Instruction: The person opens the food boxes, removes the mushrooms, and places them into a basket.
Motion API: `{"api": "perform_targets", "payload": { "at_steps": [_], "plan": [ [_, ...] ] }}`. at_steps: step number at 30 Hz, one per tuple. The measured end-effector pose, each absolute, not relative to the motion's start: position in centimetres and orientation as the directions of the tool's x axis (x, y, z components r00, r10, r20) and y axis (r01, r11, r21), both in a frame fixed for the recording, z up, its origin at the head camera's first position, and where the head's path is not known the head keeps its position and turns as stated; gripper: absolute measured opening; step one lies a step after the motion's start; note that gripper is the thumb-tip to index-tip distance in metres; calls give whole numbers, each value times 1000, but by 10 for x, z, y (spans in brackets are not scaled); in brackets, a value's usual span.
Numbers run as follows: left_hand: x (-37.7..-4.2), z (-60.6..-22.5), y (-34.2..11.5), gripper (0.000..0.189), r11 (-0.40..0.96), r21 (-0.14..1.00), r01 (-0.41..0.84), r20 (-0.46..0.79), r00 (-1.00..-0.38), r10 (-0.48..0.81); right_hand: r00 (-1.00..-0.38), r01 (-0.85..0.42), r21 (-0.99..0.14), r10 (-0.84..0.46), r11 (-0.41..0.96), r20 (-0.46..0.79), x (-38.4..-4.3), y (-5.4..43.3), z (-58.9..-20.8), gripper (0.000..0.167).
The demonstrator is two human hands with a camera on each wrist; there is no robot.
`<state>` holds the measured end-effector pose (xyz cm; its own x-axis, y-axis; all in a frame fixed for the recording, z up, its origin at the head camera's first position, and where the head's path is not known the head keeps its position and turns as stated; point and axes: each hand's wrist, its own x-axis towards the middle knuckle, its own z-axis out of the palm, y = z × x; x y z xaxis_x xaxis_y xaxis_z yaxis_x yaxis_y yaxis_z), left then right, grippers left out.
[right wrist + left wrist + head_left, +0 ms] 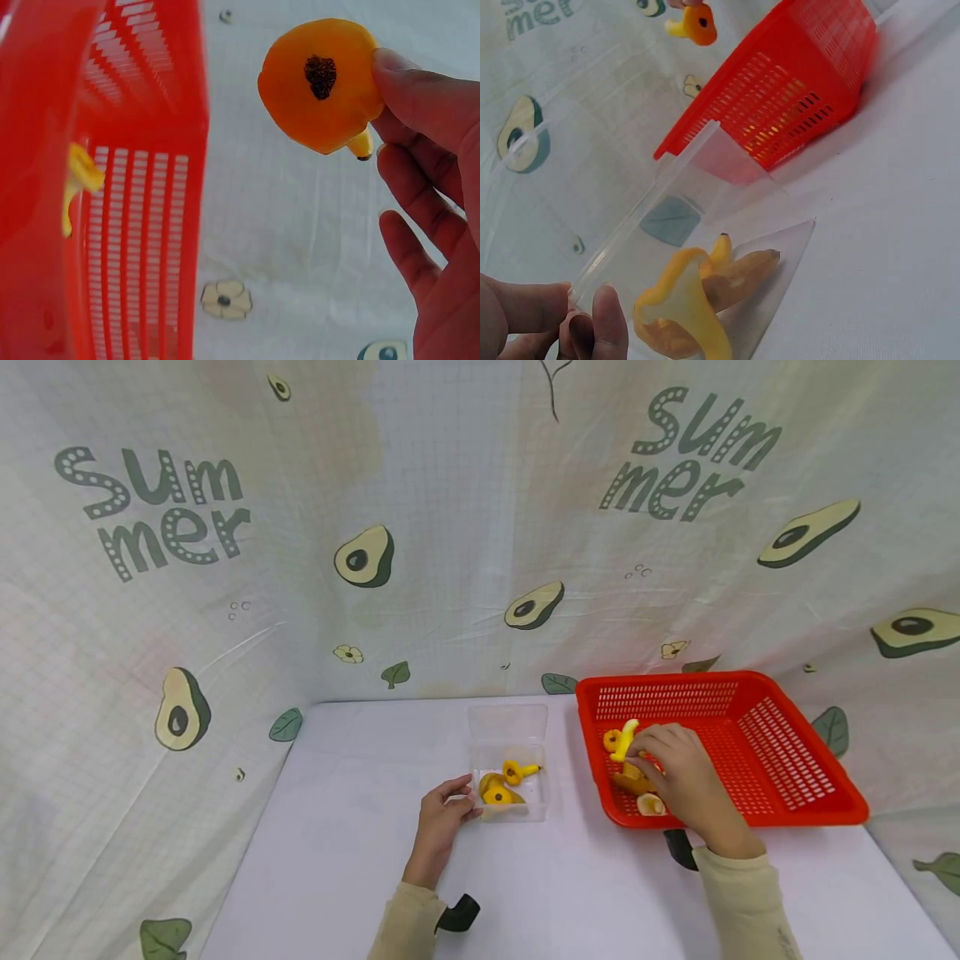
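Observation:
My left hand (pixel 441 827) pinches the left edge of a small clear plastic box (pixel 534 812), whose lid (pixel 508 725) stands raised at the back. Inside lie several toy pieces in yellow and brownish orange, one with a round orange face and a yellow stem (pixel 532 770). Over the left part of a red basket, my right hand (pixel 686 777) holds a yellow-orange toy piece (pixel 289 94) between thumb and fingers. Its flat orange face has a dark, rough centre, and a dark-tipped yellow bit shows behind it in the right wrist view.
The red perforated basket (pixel 810 810) stands at the right, with more yellow, brown and pale pieces (pixel 651 805) in its left side. Behind the white table (pixel 360 752) hangs a cloth (pixel 450 610) printed with avocados. Black bands or mounts (pixel 459 913) sit at both wrists.

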<state>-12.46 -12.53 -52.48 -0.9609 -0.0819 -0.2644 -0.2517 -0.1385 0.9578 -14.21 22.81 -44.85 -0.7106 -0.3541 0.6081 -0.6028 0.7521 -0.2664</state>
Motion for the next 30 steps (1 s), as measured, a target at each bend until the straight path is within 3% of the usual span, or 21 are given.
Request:
{"api": "perform_targets", "payload": {
  "at_steps": [9,15,18,25,30],
  "plan": [
    [-125,-525,-125,45,-137,957,-256,-269,-959,-88,-788,-484,-311,-253,818,561,-137,251,-452,28],
    [-125,-524,-126,44,-134,956,-261,-273,-958,-83,-824,-467,-335,-265,818,502,-135,239,-458,27],
    [-125,-524,-126,44,-137,955,-263,-275,-958,-83,-806,-512,-325,-313,796,502,-135,223,-461,29],
    [-126,-524,-126,44,-141,957,-252,-265,-961,-77,-696,-671,-268,-462,691,550,-137,176,-467,29],
    [-125,-523,-125,43,-139,956,-260,-273,-959,-81,-738,-657,-322,-497,681,456,-139,148,-470,26]
  ]
}}
